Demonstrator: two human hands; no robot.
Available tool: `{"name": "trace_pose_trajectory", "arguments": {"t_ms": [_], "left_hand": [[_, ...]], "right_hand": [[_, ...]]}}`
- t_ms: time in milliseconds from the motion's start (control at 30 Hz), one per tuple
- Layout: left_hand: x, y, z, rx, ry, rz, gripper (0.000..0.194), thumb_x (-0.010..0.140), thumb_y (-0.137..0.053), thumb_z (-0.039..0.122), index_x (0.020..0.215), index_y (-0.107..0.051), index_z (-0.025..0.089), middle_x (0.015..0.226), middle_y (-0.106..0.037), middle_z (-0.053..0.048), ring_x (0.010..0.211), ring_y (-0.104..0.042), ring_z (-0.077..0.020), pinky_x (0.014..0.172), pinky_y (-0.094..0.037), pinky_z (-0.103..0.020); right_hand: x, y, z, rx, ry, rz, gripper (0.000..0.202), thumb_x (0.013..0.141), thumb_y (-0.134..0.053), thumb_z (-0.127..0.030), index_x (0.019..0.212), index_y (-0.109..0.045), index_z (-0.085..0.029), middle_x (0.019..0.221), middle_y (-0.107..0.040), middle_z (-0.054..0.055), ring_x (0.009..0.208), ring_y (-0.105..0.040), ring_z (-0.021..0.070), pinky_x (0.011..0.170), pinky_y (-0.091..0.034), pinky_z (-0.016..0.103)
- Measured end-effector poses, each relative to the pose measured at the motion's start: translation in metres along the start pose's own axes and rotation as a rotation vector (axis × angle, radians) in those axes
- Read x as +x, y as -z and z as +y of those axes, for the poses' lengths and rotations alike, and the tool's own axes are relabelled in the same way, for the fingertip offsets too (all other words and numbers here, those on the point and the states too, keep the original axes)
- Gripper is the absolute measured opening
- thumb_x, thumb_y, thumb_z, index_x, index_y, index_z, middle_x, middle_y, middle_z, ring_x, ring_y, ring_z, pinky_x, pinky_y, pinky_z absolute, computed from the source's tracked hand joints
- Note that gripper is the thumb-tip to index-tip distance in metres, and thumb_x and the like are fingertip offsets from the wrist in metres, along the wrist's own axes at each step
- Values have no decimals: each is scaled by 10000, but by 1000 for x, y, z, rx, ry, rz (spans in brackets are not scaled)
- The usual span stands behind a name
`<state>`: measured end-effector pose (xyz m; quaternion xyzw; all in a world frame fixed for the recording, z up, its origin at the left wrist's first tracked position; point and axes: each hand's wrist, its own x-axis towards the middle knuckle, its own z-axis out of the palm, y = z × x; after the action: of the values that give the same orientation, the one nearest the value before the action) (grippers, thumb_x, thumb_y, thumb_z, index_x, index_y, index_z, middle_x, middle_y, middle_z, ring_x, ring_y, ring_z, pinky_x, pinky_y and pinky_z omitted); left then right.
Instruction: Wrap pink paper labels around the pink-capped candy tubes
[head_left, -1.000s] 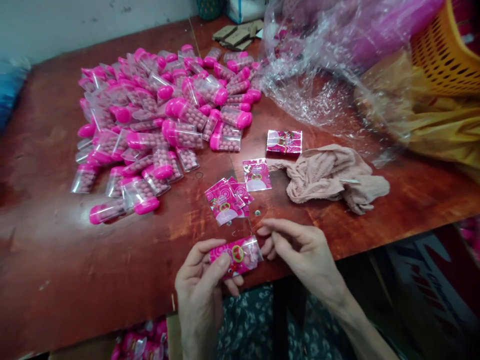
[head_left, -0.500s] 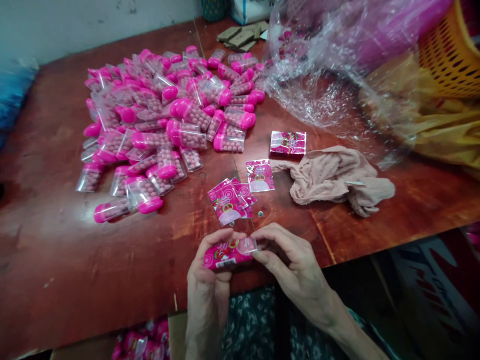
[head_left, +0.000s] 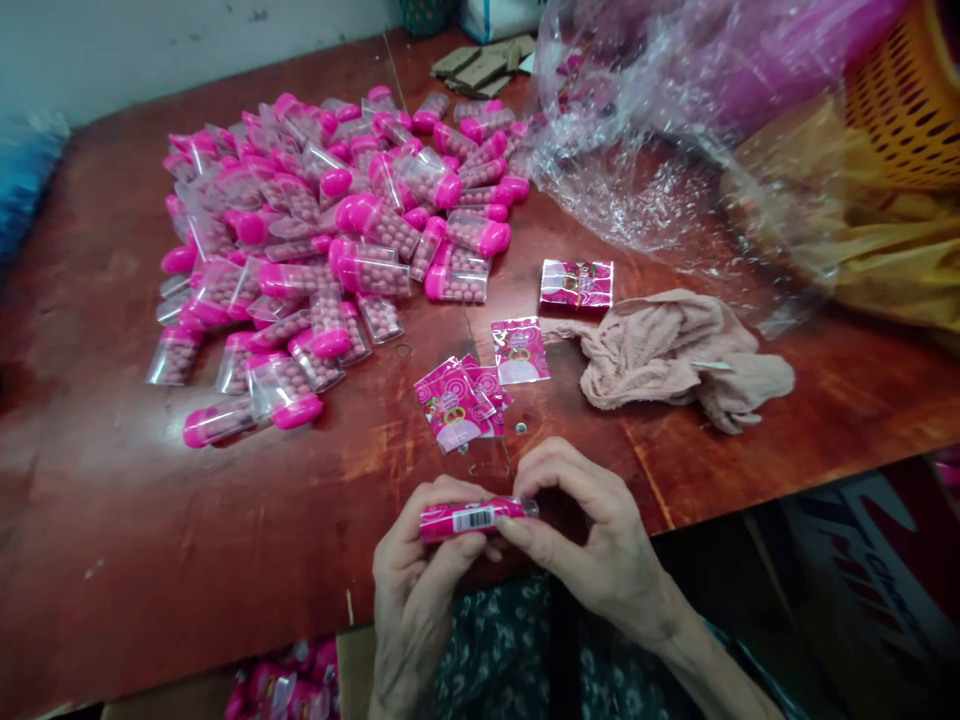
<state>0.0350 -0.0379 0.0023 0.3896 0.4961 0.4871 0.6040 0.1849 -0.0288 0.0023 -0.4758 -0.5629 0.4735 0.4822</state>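
Note:
Both hands hold one small candy container (head_left: 474, 519) wrapped in a pink printed sleeve, at the table's front edge. Its barcode faces up toward me, and clear plastic shows at the right end. My left hand (head_left: 420, 560) is closed on the left part, thumb below the barcode. The fingers and thumb of my right hand (head_left: 581, 520) pinch the right end. Just beyond lie several loose pink printed sleeves (head_left: 456, 405), flat and overlapping, with a single sleeve (head_left: 520, 350) beside them. A stack of sleeves (head_left: 576, 286) sits farther back.
A large heap of pink-capped clear candy containers (head_left: 322, 220) covers the left middle of the wooden table (head_left: 225, 560). At right lie a crumpled beige cloth (head_left: 675, 355), clear plastic film (head_left: 622, 170) and an orange basket (head_left: 904, 110). Cardboard pieces (head_left: 484, 68) lie at the back.
The container has been rolled in my hands, so its barcode side now faces up instead of its printed front. My left thumb has come onto its near side.

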Motion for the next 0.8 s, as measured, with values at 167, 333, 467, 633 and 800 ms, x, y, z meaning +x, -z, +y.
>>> {"name": "trace_pose_trajectory", "arguments": {"t_ms": [167, 333, 467, 633, 800], "left_hand": [[-1, -3, 1, 14, 43, -30, 112, 759, -604, 181, 860, -652, 174, 792, -604, -29, 612, -586, -136, 577, -469, -253], [-2, -1, 0, -119, 157, -5, 113, 803, -559, 247, 820, -627, 157, 655, -629, -24, 486, -556, -111, 449, -418, -197], [-1, 5, -2, -194, 246, -27, 161, 802, -570, 309, 842, -600, 156, 626, -673, -47, 390, -535, -101, 359, -366, -164], [-1, 7, 0, -203, 311, -12, 211, 760, -616, 337, 823, -589, 137, 555, -654, -47, 327, -505, -97, 310, -349, -157], [-1, 5, 5, -201, 372, 29, 234, 747, -624, 351, 784, -594, 121, 478, -589, -17, 298, -456, -75, 287, -322, -144]], "right_hand": [[1, 2, 1, 187, -162, 5, 96, 799, -631, -192, 714, -604, -156, 742, -539, 3, 711, -522, 126, 650, -415, 249], [5, 11, 3, 278, -228, -53, 170, 877, -519, -180, 742, -619, -158, 725, -558, 2, 670, -532, 112, 636, -422, 238], [4, 19, 2, 142, -122, -141, 144, 864, -534, -127, 940, -652, -158, 772, -606, 19, 678, -583, 113, 635, -454, 222], [-2, 17, 0, 5, 61, -256, 234, 904, -450, -116, 1038, -624, -195, 803, -592, 21, 698, -555, 109, 612, -453, 208], [-7, 11, 0, -156, 204, -248, 241, 927, -371, -124, 1051, -571, -174, 807, -588, 43, 730, -550, 140, 646, -471, 248]]}}
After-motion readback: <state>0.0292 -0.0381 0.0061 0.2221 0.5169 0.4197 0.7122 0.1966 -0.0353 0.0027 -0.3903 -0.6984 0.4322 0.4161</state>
